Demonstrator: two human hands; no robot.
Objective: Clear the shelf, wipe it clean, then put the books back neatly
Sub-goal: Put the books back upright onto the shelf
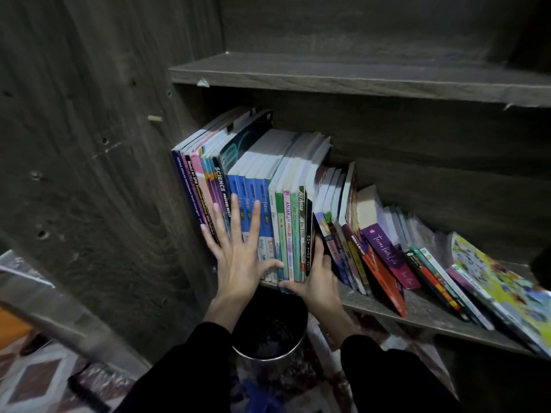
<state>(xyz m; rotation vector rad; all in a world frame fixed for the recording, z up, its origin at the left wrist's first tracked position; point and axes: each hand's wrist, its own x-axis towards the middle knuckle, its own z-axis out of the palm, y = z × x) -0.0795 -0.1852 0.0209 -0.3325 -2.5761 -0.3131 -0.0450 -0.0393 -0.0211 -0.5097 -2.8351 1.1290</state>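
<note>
A dark wooden shelf [423, 311] holds a row of books. At its left end a block of upright books [286, 180] stands with blue, green and white spines. My left hand [238, 257] lies flat on the blue spines, fingers straight and spread. At the block's right edge my right hand [320, 278] grips the books, its fingers tucked behind a black-spined book and its thumb at the bottom front. To the right, several thinner books [381, 242] lean over to the right, ending in a colourful magazine [501, 284] lying almost flat.
An upper shelf board [357, 76] is bare. The cabinet's side panel [104, 174] stands close on the left. A black waste bin [268, 332] sits on the patterned floor under my hands, below the shelf's front edge.
</note>
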